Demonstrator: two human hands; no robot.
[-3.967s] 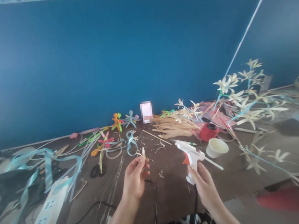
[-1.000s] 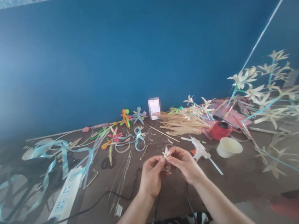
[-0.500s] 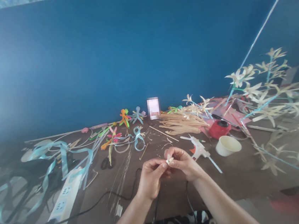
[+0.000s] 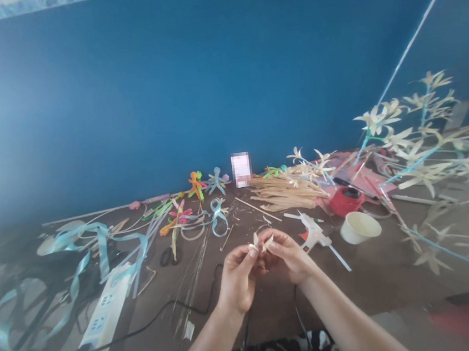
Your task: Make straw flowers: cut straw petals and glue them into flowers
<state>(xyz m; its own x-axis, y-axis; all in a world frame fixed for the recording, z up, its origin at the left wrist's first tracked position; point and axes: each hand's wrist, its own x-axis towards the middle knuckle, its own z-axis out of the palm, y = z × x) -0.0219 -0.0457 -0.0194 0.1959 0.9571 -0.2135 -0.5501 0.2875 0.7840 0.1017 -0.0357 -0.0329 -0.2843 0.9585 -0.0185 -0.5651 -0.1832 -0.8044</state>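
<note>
Between my two hands, over the middle of the dark table, is a small cream flower (image 4: 255, 241) with narrow petals, partly covered by my fingers. My left hand (image 4: 239, 275) pinches it from the left with thumb and forefinger. From the right, my right hand (image 4: 289, 256) closes thumb and fingers on a petal that points up and to the right. Just beyond my right hand lies a white glue gun (image 4: 315, 233) with an orange trigger and a pale glue stick at its back. Cream flowers on blue stems (image 4: 413, 166) stand at the right.
A white cup (image 4: 359, 228) stands beside a red roll (image 4: 345, 202). Dried tan strips (image 4: 287, 195) lie at the back. On the left are a power strip (image 4: 102, 318), blue ribbon (image 4: 104, 250), black-handled scissors (image 4: 171, 256) and thin wires (image 4: 198, 268). A black cord (image 4: 157, 316) crosses the table.
The petals between my fingers have spread, from a compact bunch to tips standing up and out. My fingertips have moved slightly apart at the top; both hands stay in nearly the same place.
</note>
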